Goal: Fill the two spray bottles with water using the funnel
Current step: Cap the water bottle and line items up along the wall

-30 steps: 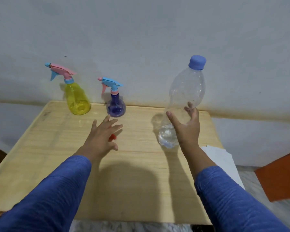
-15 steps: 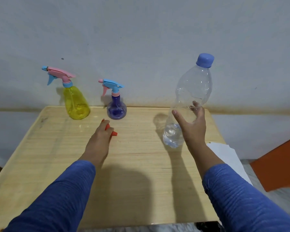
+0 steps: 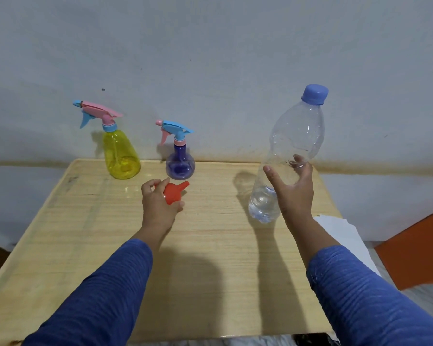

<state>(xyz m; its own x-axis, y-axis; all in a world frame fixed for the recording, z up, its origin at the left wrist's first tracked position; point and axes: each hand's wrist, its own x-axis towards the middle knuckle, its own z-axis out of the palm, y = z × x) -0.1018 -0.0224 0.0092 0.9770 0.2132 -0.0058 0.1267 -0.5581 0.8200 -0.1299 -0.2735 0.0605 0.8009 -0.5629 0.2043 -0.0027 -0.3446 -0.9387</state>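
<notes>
A yellow spray bottle [image 3: 120,156] with a pink trigger head stands at the table's far left. A smaller purple spray bottle [image 3: 180,163] with a blue trigger head stands beside it, to the right. My left hand [image 3: 158,206] grips a small red funnel [image 3: 173,192] just in front of the purple bottle, spout pointing right. My right hand [image 3: 291,191] holds a tall clear water bottle [image 3: 290,151] with a blue cap, tilted slightly right, its base lifted near the table. A little water sits in its bottom.
The wooden table [image 3: 210,258] stands against a pale wall. White paper sheets [image 3: 343,236] lie off the table's right edge, with an orange object [image 3: 415,248] further right.
My left hand, open over the table a second ago, has closed on the red funnel and lifted it. My right hand still holds the water bottle. The view shifted slightly.
</notes>
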